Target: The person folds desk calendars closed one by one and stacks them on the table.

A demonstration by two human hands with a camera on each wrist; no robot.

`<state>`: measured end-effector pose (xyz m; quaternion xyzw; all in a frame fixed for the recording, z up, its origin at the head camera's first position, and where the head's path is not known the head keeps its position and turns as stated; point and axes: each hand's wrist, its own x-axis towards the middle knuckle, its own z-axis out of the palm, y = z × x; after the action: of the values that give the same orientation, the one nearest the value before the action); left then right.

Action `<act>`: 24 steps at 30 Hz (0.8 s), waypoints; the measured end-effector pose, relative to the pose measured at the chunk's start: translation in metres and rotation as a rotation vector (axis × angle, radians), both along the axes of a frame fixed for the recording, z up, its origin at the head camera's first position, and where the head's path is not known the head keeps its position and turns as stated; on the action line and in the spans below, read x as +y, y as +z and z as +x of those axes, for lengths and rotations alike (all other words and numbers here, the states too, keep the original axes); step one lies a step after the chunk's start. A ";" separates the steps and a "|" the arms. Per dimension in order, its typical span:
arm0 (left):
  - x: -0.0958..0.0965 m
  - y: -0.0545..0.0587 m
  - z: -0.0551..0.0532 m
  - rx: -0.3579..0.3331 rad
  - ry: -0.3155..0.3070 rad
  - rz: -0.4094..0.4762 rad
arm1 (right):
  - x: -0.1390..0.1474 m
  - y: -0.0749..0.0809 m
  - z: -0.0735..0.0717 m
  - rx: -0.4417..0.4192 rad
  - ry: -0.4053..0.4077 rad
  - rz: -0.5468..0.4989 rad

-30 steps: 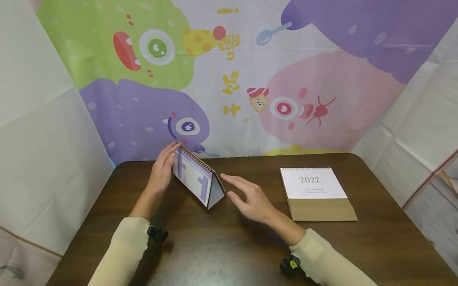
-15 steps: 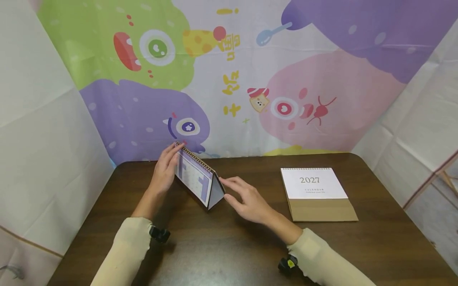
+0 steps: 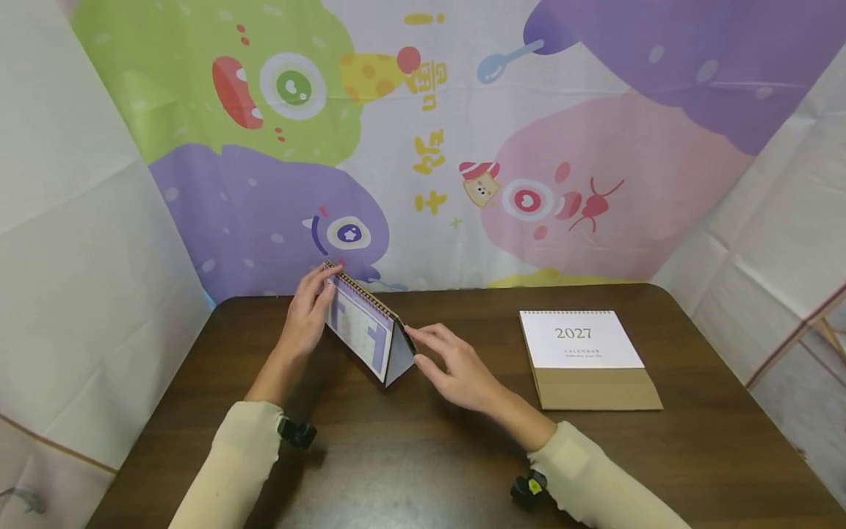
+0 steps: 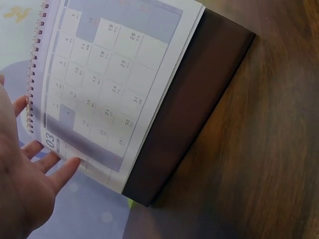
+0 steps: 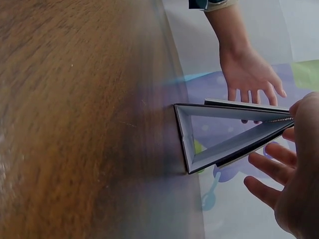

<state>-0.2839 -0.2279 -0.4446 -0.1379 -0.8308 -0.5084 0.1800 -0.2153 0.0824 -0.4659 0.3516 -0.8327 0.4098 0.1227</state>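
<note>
A desk calendar [image 3: 360,323] with a dark base stands like a tent at the middle left, its page of purple and white squares facing the left side. The left hand [image 3: 307,312] holds its far end, fingertips over the spiral binding and thumb at the page; the left wrist view shows this thumb [image 4: 67,172] at the edge of the page marked 03. At the near end, the right hand [image 3: 459,367] holds the back panel's edge between thumb and fingers. Looking through the calendar's open triangle [image 5: 187,139], the right wrist view shows the left hand's fingers [image 5: 244,97] beyond.
A second desk calendar [image 3: 581,338], white with "2027" on it and a brown base, stands to the right on the dark wooden table [image 3: 410,455]. Behind the table's far edge hangs a cartoon-printed cloth [image 3: 436,242], with pale sheets at both sides.
The right hand has come in from slightly apart to the near end of the calendar. The left hand has slid a little to the right along the top. The calendar stays in place.
</note>
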 end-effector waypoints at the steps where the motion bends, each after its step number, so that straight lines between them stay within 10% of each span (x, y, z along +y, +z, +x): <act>1: 0.002 0.002 0.001 -0.018 0.007 -0.004 | 0.000 0.000 0.000 0.003 -0.005 0.002; 24: 0.016 0.010 -0.001 -0.111 0.088 -0.063 | 0.000 -0.004 -0.005 0.010 -0.036 -0.006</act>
<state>-0.2853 -0.2116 -0.4349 -0.0785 -0.8604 -0.4803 0.1512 -0.2200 0.0828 -0.4696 0.3382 -0.8370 0.4083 0.1353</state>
